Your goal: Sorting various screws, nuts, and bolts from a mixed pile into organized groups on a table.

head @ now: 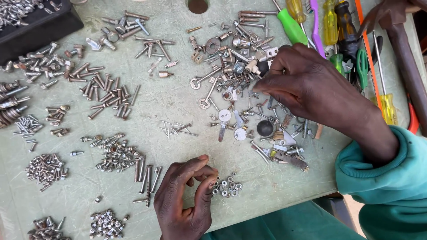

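Note:
My left hand [184,195] rests near the table's front edge, thumb and fingers pinched together over a small cluster of silver nuts [227,186]; whether it holds one I cannot see. My right hand [307,86] reaches into a mixed heap of metal hardware [235,66] at centre right, its fingertips pinching among small bolts, keys and fittings. A teal sleeve [378,173] covers that arm. What the right fingers grip is hidden in the clutter.
Sorted piles of bolts [109,95], screws [118,153], nuts [106,222] and thin nails [175,129] lie across the pale green tabletop [178,102]. Screwdrivers [329,22] and other hand tools lie at the top right. A black tray of screws [31,20] stands at the top left.

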